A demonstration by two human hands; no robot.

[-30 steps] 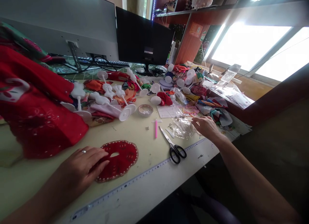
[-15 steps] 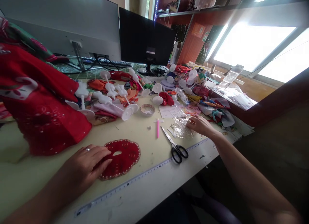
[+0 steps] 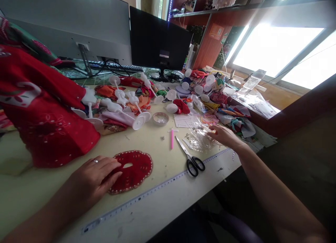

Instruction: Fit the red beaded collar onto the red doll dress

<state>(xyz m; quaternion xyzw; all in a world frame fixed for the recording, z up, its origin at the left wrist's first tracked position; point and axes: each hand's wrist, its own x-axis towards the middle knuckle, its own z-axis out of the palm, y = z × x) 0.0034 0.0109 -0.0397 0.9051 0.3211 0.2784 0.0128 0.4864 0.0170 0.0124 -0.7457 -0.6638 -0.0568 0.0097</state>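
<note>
A red fabric piece (image 3: 139,169) with a beaded scalloped edge and a small opening lies flat on the table. My left hand (image 3: 98,176), wearing a ring, rests on its left side with the fingers laid out and the thumb apart. Over at the right, my right hand (image 3: 223,135) is at the edge of a clear plastic bag (image 3: 201,140), its fingers curled with the tips close together. Anything between those fingertips is too small to make out. Scissors (image 3: 193,162) with black handles lie between the two hands, and a pink pen-like stick (image 3: 172,138) is beside them.
A clear ruler (image 3: 157,187) runs along the table's front edge. Behind it stand a small round dish (image 3: 160,119), white doll-like stands (image 3: 120,98) with coloured cloth, and a monitor (image 3: 160,40). A red embroidered garment (image 3: 52,124) fills the left side.
My right hand has shifted slightly to the right along the plastic bag. My left hand and the red fabric piece stay where they were.
</note>
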